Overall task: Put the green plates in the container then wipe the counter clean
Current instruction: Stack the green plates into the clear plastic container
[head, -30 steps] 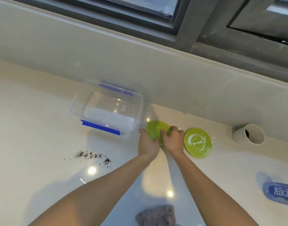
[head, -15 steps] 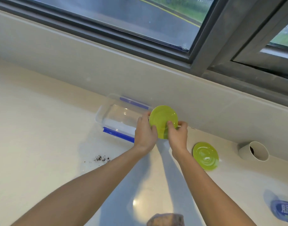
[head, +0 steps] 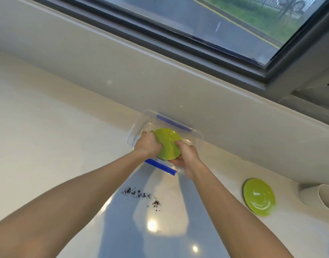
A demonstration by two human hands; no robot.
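One green plate (head: 167,143) is held over the open box (head: 197,140), partly down inside it and tilted, with its far edge higher than its near edge. The left hand (head: 147,144) grips its rim at 9 o'clock and the right hand (head: 187,155) grips the rim at about 4 o'clock. So both hands are closed on the same plate, one on each side. I cannot tell if the plate touches the bottom of the box yet.

The box is clear with blue clips. It sits on the worktop (head: 48,146) right by the back wall (head: 122,71).

The second plate (head: 259,196) lies flat on the worktop, well off at 4 o'clock from the box, near a white pipe (head: 325,199). Dark crumbs (head: 139,195) lie on the worktop at 6 o'clock from the box, between the two arms.

What could go wrong? The plate is tilted, so if the hands let go too soon it may drop and bang, or chip. Its rim could catch on the box wall or a blue clip and get stuck. A push could make the light box slide into the wall. An arm swinging low could drag through the crumbs and spread them. The second plate is close to the pipe, so a fast grab could knock it.
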